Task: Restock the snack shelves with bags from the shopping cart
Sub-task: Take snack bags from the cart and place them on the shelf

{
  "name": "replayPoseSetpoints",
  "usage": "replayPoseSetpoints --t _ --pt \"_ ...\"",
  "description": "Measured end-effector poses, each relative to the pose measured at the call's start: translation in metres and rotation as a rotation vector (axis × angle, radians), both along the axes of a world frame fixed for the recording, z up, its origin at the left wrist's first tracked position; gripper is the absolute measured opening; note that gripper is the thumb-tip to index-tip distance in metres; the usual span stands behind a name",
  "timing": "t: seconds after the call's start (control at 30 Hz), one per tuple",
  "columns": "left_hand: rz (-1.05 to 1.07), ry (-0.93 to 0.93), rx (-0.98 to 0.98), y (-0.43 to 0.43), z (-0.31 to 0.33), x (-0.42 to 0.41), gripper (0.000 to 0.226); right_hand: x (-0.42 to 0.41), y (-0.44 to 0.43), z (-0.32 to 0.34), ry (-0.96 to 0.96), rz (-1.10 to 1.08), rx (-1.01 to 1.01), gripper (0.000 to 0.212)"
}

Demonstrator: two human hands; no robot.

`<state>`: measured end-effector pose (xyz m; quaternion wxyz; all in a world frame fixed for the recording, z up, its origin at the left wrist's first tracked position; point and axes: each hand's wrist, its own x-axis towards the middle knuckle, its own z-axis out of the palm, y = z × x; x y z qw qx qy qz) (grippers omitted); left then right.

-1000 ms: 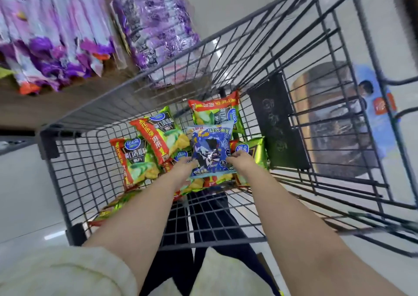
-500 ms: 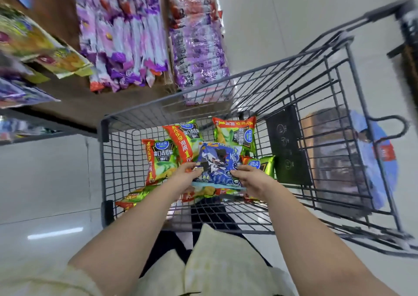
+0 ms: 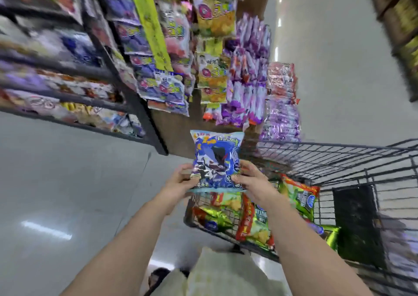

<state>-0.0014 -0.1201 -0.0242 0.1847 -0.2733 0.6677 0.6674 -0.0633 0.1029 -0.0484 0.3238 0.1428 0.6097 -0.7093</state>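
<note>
Blue bag (image 3: 216, 160) upright; left hand (image 3: 181, 180) and right hand (image 3: 251, 181) pinch its lower corners; snack shelves (image 3: 138, 106) lie above-left, nearer left hand.

Centre frame, the snack bag (image 3: 216, 160) is bright blue with a black-and-white figure and yellow splashes, pale blue along the top edge. Lower right, the chip bags (image 3: 255, 221) are shiny green with red-orange bands (yellow lettering on the red). The shopping cart (image 3: 339, 146) is dark grey wire. Mid-frame, the hanging packets (image 3: 246, 87) are purple and white with orange tips. Top centre, a lime-yellow strip (image 3: 153, 31). Left, the floor (image 3: 67, 182) is pale grey and glossy.
</note>
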Motion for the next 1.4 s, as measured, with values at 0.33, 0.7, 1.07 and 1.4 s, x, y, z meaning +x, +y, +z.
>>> replayPoseSetpoints --t 0.33,0.7,1.07,1.4 --pt "0.470 0.236 -0.093 -0.257 0.038 0.114 0.034 0.043 -0.308 0.047 0.252 0.302 -0.147 0.060" --pt "0.942 0.368 -0.107 -0.444 0.074 0.172 0.032 0.064 -0.556 0.093 0.385 0.548 -0.246 0.043" --pt "1.218 0.490 -0.242 -0.654 0.135 0.091 0.032 -0.026 -0.804 0.154 0.429 0.716 -0.404 0.039" --pt "1.143 0.656 -0.571 -0.880 0.235 0.014 0.030 -0.109 -1.033 0.269 0.709 0.743 -0.501 0.038"
